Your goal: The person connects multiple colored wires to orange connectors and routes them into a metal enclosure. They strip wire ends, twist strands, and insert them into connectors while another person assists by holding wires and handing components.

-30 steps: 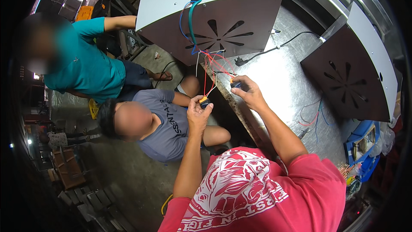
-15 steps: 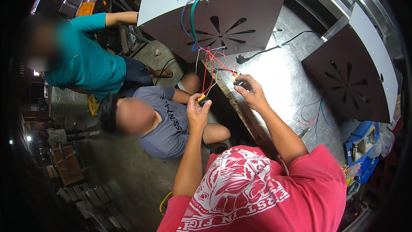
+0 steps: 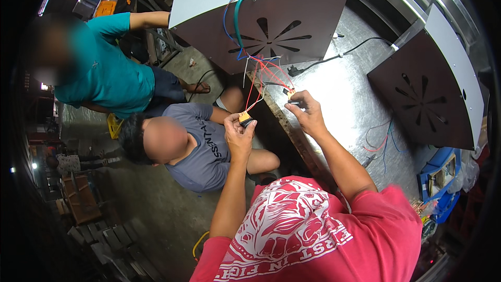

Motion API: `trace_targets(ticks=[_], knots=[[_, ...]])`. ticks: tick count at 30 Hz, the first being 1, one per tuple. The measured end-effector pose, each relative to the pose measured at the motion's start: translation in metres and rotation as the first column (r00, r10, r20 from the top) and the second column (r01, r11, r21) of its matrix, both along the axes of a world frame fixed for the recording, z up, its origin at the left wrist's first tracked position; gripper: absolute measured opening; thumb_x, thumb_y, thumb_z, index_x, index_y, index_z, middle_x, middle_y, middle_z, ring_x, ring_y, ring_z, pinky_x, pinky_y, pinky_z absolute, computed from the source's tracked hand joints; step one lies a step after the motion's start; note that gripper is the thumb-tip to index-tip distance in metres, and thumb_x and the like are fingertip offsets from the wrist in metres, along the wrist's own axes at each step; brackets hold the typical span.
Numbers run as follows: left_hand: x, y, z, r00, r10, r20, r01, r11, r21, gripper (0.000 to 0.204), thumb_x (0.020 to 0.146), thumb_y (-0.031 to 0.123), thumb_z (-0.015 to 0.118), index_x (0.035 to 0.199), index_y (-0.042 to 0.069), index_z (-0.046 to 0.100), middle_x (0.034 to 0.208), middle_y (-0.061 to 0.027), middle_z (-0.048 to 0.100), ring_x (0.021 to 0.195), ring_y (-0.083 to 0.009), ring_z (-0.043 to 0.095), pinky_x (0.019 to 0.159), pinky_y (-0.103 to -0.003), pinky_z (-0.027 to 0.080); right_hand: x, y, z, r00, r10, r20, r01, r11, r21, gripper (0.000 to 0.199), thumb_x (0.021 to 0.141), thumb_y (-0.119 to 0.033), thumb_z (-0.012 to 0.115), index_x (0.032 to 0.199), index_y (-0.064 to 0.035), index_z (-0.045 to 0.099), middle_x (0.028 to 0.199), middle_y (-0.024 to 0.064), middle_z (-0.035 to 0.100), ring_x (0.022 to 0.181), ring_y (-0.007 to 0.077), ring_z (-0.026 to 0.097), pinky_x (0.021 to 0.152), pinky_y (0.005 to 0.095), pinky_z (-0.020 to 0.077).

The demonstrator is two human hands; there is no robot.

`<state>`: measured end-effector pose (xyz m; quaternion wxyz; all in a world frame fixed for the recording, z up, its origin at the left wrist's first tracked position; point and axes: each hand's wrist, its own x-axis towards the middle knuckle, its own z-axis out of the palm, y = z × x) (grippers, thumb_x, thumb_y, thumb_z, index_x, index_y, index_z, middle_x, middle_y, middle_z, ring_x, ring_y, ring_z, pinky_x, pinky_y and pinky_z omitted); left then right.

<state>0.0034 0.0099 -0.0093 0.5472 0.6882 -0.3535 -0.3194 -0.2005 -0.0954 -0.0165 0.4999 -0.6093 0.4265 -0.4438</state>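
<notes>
My left hand [image 3: 239,138] is closed round a small yellow-and-black wired part [image 3: 244,117], pinched between thumb and fingers. A little higher and to the right, my right hand [image 3: 310,113] pinches a similar yellow-and-black part [image 3: 291,95]. Thin red and white wires [image 3: 254,87] run from both parts up to a bundle below a large metal cabinet [image 3: 209,35]. This cabinet has a white side, a dark brown panel and a petal-shaped pattern of slots. A green cable [image 3: 237,18] and a blue wire loop from its upper edge down to the bundle.
A second slotted cabinet [image 3: 417,81] stands right on the metal table [image 3: 349,78], loose wires beneath it. A black plug [image 3: 295,71] lies between the cabinets. Blue bins [image 3: 442,169] sit far right. Two people [image 3: 201,151] are at the left, one touching the large cabinet.
Both parts have tilted slightly in my fingers, showing more of their yellow sides. The wires have shifted a little. My hands stay in nearly the same places.
</notes>
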Motion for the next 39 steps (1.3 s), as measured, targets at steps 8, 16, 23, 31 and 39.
trace_targets(ticks=[8,16,23,31,39], knots=[[-0.002,0.000,-0.004,0.926,0.017,0.376,0.059,0.980,-0.189,0.044,0.080,0.008,0.082,0.113,0.003,0.052,0.118,-0.0164,0.060,0.101,-0.0258,0.064,0.084,-0.034,0.054,0.000,-0.004,-0.005,0.999,-0.043,0.024,0.046,0.993,-0.109,0.024,0.087,-0.009,0.076,0.107,-0.0040,0.063,0.098,0.0076,0.064,0.082,0.0160,0.063,0.074,0.0294,0.0516],[-0.004,0.002,0.003,0.852,0.039,0.522,0.081,0.975,-0.205,0.041,0.081,0.003,0.080,0.109,0.003,0.051,0.115,-0.0130,0.059,0.092,-0.0168,0.057,0.082,-0.030,0.050,-0.004,-0.004,-0.005,0.998,-0.042,-0.038,0.042,0.999,-0.013,0.020,0.091,-0.009,0.070,0.110,-0.0045,0.066,0.103,0.0085,0.064,0.085,0.0173,0.062,0.077,0.0296,0.0513],[-0.004,0.001,0.001,0.906,0.025,0.422,0.076,0.972,-0.221,0.039,0.083,0.003,0.078,0.110,0.002,0.049,0.118,-0.0160,0.063,0.098,-0.0182,0.064,0.087,-0.032,0.053,-0.002,-0.009,-0.009,0.997,-0.051,-0.054,0.052,0.998,0.032,0.020,0.091,-0.010,0.069,0.110,-0.0050,0.066,0.107,0.0087,0.065,0.089,0.0182,0.062,0.080,0.0303,0.0506],[-0.008,0.003,0.008,0.850,-0.006,0.527,0.106,0.981,-0.160,0.041,0.082,-0.001,0.076,0.112,0.005,0.049,0.118,-0.0177,0.065,0.103,-0.0318,0.067,0.088,-0.040,0.055,0.000,-0.011,-0.020,0.997,-0.034,-0.066,0.034,0.999,0.005,0.023,0.091,-0.011,0.067,0.114,-0.0046,0.066,0.120,0.0127,0.062,0.108,0.0247,0.061,0.090,0.0340,0.0507],[-0.008,-0.004,0.013,0.743,-0.013,0.669,0.205,0.956,-0.209,0.045,0.078,-0.003,0.077,0.114,0.008,0.052,0.115,-0.0178,0.063,0.104,-0.0380,0.064,0.089,-0.045,0.054,0.006,-0.015,-0.023,0.986,0.001,-0.167,-0.005,1.000,-0.024,0.033,0.090,-0.014,0.068,0.122,-0.0048,0.066,0.128,0.0176,0.059,0.119,0.0321,0.059,0.099,0.0390,0.0488]])
